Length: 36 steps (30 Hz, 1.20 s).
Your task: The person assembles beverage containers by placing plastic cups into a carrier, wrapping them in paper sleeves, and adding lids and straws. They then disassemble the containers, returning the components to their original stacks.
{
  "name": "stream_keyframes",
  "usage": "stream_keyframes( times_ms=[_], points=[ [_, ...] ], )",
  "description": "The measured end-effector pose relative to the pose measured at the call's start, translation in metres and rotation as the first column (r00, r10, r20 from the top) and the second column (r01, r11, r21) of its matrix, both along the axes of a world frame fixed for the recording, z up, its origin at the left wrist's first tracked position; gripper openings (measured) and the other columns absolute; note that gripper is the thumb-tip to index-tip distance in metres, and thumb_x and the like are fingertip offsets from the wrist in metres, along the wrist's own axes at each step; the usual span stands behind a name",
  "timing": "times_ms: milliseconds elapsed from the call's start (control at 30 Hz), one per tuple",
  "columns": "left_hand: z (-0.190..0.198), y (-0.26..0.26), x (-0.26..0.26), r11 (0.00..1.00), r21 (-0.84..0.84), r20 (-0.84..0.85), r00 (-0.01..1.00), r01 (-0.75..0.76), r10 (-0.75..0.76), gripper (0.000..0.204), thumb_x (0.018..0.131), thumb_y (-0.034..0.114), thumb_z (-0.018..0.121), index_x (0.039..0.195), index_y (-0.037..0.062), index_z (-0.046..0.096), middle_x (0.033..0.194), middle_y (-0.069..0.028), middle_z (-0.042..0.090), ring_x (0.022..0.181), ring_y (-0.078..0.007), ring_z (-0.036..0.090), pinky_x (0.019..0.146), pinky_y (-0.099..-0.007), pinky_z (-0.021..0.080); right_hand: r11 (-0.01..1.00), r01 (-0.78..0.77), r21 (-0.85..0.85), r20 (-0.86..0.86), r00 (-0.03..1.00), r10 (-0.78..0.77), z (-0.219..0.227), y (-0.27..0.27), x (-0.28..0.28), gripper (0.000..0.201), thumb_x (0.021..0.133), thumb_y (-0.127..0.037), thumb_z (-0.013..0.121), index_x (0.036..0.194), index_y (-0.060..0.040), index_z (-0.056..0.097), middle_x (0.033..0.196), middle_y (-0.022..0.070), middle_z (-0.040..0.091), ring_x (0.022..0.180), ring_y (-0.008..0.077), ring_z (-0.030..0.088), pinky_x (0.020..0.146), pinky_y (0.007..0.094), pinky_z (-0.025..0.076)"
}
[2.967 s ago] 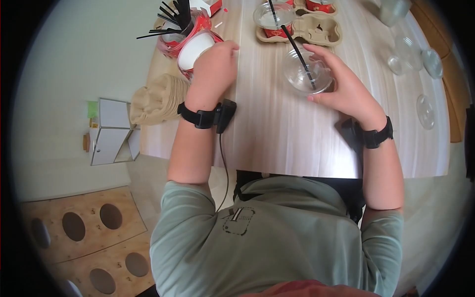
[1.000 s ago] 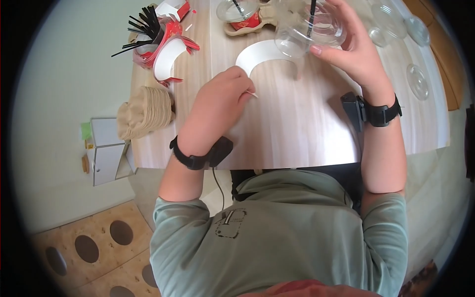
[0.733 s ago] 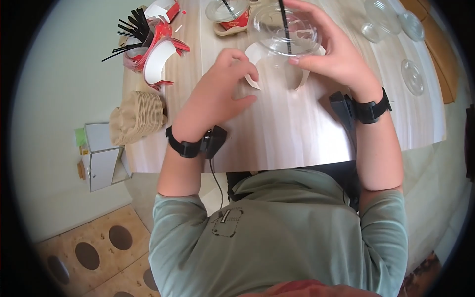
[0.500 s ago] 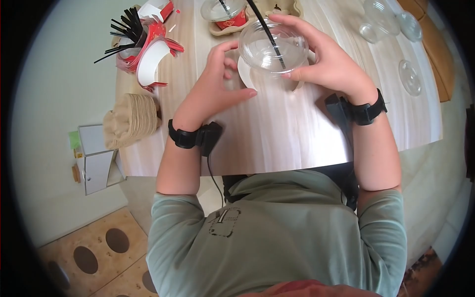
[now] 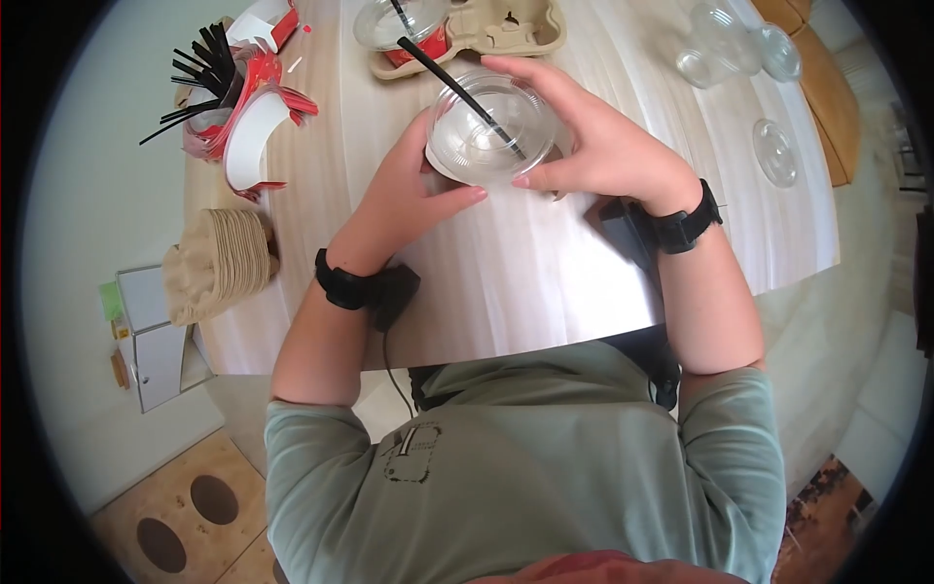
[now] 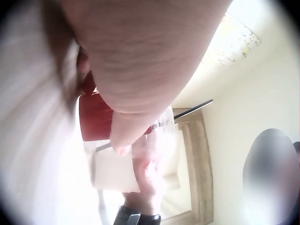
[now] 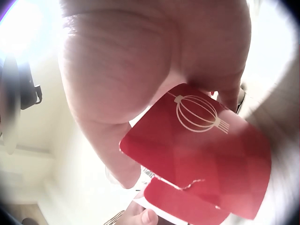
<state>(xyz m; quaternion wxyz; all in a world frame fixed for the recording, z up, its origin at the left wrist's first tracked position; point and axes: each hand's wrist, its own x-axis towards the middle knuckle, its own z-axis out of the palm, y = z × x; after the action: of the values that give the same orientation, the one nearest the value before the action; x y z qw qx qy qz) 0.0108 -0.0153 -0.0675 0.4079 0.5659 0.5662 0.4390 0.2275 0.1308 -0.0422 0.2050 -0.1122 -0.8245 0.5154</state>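
Clear cup (image 5: 484, 133) with black straw (image 5: 457, 86), upright on the desk (image 5: 545, 282) between both hands, red sleeve (image 7: 206, 159) being wrapped round its wall. From the left: straws in a red holder (image 5: 209, 107), loose sleeves (image 5: 255, 136), brown stack of paper pieces (image 5: 216, 263). Left hand (image 5: 404, 200) curled against the cup's left side, thumb across the front. Right hand (image 5: 608, 151) clamped over the far and right side, fingers (image 5: 525, 73) pressing the sleeve flat. Best done with the cup steady, sleeve ends drawn snug and level, overlap pressed before letting go. Further right: cup carrier (image 5: 486, 29), spare clear lids (image 5: 773, 151).
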Motion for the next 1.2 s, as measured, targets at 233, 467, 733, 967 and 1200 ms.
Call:
stream_keyframes(
  times_ms=[233, 467, 733, 967, 1200],
  points=[
    [-0.003, -0.002, 0.002, 0.999, 0.022, 0.025, 0.999, 0.030, -0.031, 0.110, 0.077, 0.007, 0.087, 0.160, -0.0048, 0.016, 0.158, -0.0156, 0.037, 0.144, -0.0233, 0.040, 0.120, -0.0394, 0.034, 0.999, 0.047, 0.001, -0.019, 0.999, -0.047, 0.003, 0.002, 0.010, 0.114, 0.073, -0.004, 0.085, 0.166, -0.0167, 0.021, 0.156, 0.0161, 0.042, 0.135, 0.0247, 0.046, 0.114, 0.0378, 0.039],
    [-0.003, -0.003, -0.001, 0.985, 0.129, -0.106, 0.989, 0.116, -0.103, 0.102, 0.081, 0.007, 0.080, 0.161, -0.0027, 0.018, 0.154, -0.0180, 0.042, 0.142, -0.0249, 0.042, 0.118, -0.0385, 0.035, 0.986, -0.032, -0.164, 0.336, 0.938, 0.086, 0.018, 0.018, 0.039, 0.121, 0.070, -0.005, 0.086, 0.168, -0.0201, 0.015, 0.147, 0.0168, 0.050, 0.094, 0.0178, 0.059, 0.094, 0.0311, 0.050],
    [0.001, -0.004, 0.001, 0.999, -0.032, 0.056, 0.998, 0.032, -0.030, 0.089, 0.085, 0.001, 0.077, 0.158, -0.0034, 0.026, 0.153, -0.0115, 0.043, 0.139, -0.0188, 0.045, 0.116, -0.0362, 0.038, 0.984, -0.021, -0.179, 0.389, 0.917, 0.091, 0.014, 0.005, 0.017, 0.103, 0.076, -0.001, 0.081, 0.163, -0.0085, 0.027, 0.113, 0.0070, 0.065, 0.091, 0.0124, 0.060, 0.083, 0.0287, 0.053],
    [0.001, -0.002, 0.007, 0.999, 0.014, 0.041, 0.999, 0.033, -0.033, 0.084, 0.086, 0.003, 0.078, 0.156, -0.0001, 0.032, 0.140, -0.0100, 0.054, 0.130, -0.0175, 0.052, 0.109, -0.0350, 0.044, 0.993, -0.005, -0.117, 0.327, 0.944, 0.043, 0.007, -0.008, -0.002, 0.082, 0.080, -0.004, 0.082, 0.152, -0.0038, 0.042, 0.120, 0.0071, 0.065, 0.102, 0.0137, 0.061, 0.090, 0.0318, 0.053],
    [-0.010, -0.002, 0.006, 0.992, 0.126, -0.020, 1.000, 0.026, -0.023, 0.078, 0.088, 0.001, 0.075, 0.155, 0.0029, 0.035, 0.132, -0.0080, 0.059, 0.117, -0.0145, 0.059, 0.098, -0.0320, 0.052, 0.996, 0.069, -0.059, 0.255, 0.966, -0.052, 0.001, -0.009, -0.007, 0.074, 0.083, -0.009, 0.083, 0.147, -0.0016, 0.046, 0.125, 0.0078, 0.065, 0.114, 0.0158, 0.060, 0.098, 0.0332, 0.051]
  ],
)
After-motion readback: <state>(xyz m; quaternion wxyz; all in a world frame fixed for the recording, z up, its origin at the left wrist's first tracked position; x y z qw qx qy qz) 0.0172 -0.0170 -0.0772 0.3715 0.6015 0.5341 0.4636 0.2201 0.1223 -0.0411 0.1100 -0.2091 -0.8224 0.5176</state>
